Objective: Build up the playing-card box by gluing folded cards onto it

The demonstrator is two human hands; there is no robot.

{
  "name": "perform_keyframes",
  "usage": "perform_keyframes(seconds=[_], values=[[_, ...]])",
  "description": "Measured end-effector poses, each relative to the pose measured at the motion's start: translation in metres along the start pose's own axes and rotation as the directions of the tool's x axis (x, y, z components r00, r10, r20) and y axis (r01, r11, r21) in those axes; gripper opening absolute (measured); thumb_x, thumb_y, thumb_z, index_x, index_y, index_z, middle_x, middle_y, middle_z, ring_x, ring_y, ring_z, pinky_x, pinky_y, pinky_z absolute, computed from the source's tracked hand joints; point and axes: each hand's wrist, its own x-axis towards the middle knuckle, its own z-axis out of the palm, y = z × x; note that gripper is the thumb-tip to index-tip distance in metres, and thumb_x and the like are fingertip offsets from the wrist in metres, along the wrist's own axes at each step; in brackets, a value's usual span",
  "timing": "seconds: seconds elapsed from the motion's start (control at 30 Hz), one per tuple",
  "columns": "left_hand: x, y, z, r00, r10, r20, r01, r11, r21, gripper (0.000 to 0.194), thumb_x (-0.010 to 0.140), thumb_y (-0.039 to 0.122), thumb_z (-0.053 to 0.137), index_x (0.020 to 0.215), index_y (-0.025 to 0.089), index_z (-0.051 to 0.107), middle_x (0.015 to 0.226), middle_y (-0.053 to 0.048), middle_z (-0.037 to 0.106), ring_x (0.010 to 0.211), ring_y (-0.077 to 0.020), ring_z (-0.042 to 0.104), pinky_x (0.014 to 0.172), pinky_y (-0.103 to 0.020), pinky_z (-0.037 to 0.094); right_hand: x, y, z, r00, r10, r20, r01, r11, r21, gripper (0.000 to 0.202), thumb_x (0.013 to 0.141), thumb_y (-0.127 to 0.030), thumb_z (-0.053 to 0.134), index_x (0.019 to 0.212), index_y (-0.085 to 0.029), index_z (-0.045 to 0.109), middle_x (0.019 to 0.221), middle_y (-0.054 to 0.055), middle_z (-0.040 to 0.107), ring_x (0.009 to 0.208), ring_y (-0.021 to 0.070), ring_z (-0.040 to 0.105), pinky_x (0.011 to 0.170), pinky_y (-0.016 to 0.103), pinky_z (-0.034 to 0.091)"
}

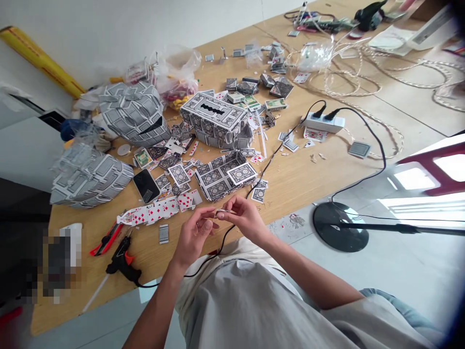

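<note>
A: Starting big, the tabletop is crowded, so a sweeping elbow could push something over the near edge

B: Next size down, the woven card bag at the back looks soft-sided; a knock might make it sag into its neighbours

A: Then the lidded box, sitting among loose cards. One bump and I'd expect the pile beside it to slide!

B: And the open tray, just beyond the fingers, with a card resting across it. A careless knuckle could dent that thin wall

A: Now the hands, meeting low in front of the tray: the right hand is pinched, the left hand half curled

B: Watch the glue gun by the near edge! Its black cord crosses the lap and passes beneath those hands. A snagged forearm or a shift of the legs could drag it off

A: If that nozzle is hot, and I can't tell, it's near enough to the cards to mark them. The red cutter lies beside it, so a blind reach risks a nick

B: Smallest last, the thin card piece, up between the hands, gripped in the right fingertips. Whether the left ones grip it too, I can't tell. Squeeze too hard and it could crease; loosen too soon and it may drop into the lap
</note>
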Motion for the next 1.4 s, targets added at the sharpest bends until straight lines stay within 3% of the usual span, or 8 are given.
perform_keyframes(seconds=[0.1,0.27,0.37,0.47,0.57,0.77,1.0,1.4], values=[[0.004,0.001,0.008,0.995,-0.094,0.044,0.100,0.982,-0.158,0.058,0.100,0.066,0.059,0.131,0.019,0.068,0.123,-0.014,0.073,0.091,-0.0232,0.074,0.072,-0.033,0.058,-0.004,-0.002,-0.002,0.973,-0.232,-0.003,0.224,0.944,-0.243,0.034,0.086,-0.044,0.088,0.082,-0.023,0.062,0.085,0.002,0.072,0.083,0.0201,0.072,0.079,0.036,0.061],[0.024,0.016,0.016,0.971,-0.227,-0.082,0.201,0.949,-0.243,0.050,0.081,0.045,0.088,0.118,0.020,0.066,0.104,-0.006,0.074,0.084,-0.0162,0.070,0.070,-0.026,0.056,-0.010,-0.015,-0.010,0.821,-0.534,0.203,0.536,0.597,-0.596,0.022,0.105,-0.027,0.061,0.083,-0.025,0.064,0.094,0.007,0.073,0.094,0.0228,0.071,0.085,0.040,0.060],[0.042,0.025,0.012,0.968,-0.189,-0.165,0.153,0.965,-0.211,0.056,0.068,0.036,0.095,0.112,0.021,0.064,0.103,-0.004,0.076,0.088,-0.0172,0.072,0.077,-0.028,0.058,-0.004,-0.027,-0.027,0.787,-0.550,0.279,0.555,0.435,-0.709,0.015,0.106,-0.024,0.058,0.096,-0.027,0.069,0.108,0.009,0.074,0.107,0.0261,0.070,0.096,0.047,0.059],[0.065,0.036,0.002,0.976,-0.074,-0.207,0.056,0.994,-0.092,0.051,0.062,0.032,0.098,0.101,0.020,0.068,0.092,-0.001,0.075,0.081,-0.0158,0.071,0.077,-0.029,0.058,0.013,-0.039,-0.053,0.764,-0.601,0.233,0.477,0.283,-0.832,0.021,0.104,-0.023,0.059,0.121,-0.027,0.070,0.130,0.014,0.070,0.129,0.0317,0.062,0.113,0.057,0.052],[0.090,0.049,-0.005,0.988,0.020,-0.153,-0.010,0.998,0.066,0.038,0.063,0.035,0.096,0.091,0.019,0.075,0.081,-0.001,0.074,0.072,-0.0155,0.067,0.070,-0.028,0.056,0.033,-0.046,-0.076,0.801,-0.548,0.241,0.408,0.207,-0.889,0.043,0.099,-0.031,0.070,0.142,-0.025,0.063,0.155,0.017,0.056,0.149,0.0376,0.048,0.123,0.064,0.042],[0.123,0.057,0.006,0.996,0.089,0.017,-0.091,0.964,0.251,0.036,0.075,0.046,0.091,0.094,0.017,0.082,0.088,-0.004,0.079,0.078,-0.0188,0.068,0.073,-0.029,0.054,0.045,-0.043,-0.085,0.813,-0.540,0.218,0.422,0.288,-0.860,0.032,0.107,-0.035,0.060,0.135,-0.024,0.068,0.144,0.016,0.068,0.138,0.0318,0.062,0.120,0.054,0.050],[0.135,0.043,0.029,0.992,0.124,0.025,-0.126,0.948,0.291,0.033,0.079,0.047,0.087,0.092,0.017,0.081,0.078,0.000,0.073,0.068,-0.0143,0.058,0.064,-0.025,0.045,0.048,-0.037,-0.087,0.804,-0.594,-0.028,0.344,0.503,-0.793,0.035,0.111,-0.046,0.051,0.131,-0.023,0.068,0.124,0.012,0.079,0.115,0.0277,0.075,0.102,0.046,0.061],[0.137,0.039,0.039,0.986,0.164,0.007,-0.156,0.927,0.342,0.030,0.082,0.045,0.084,0.090,0.017,0.079,0.076,0.001,0.071,0.066,-0.0136,0.055,0.064,-0.025,0.044,0.052,-0.032,-0.092,0.811,-0.583,-0.051,0.364,0.570,-0.736,0.035,0.109,-0.049,0.055,0.130,-0.025,0.070,0.126,0.010,0.079,0.118,0.0272,0.075,0.106,0.046,0.061]])
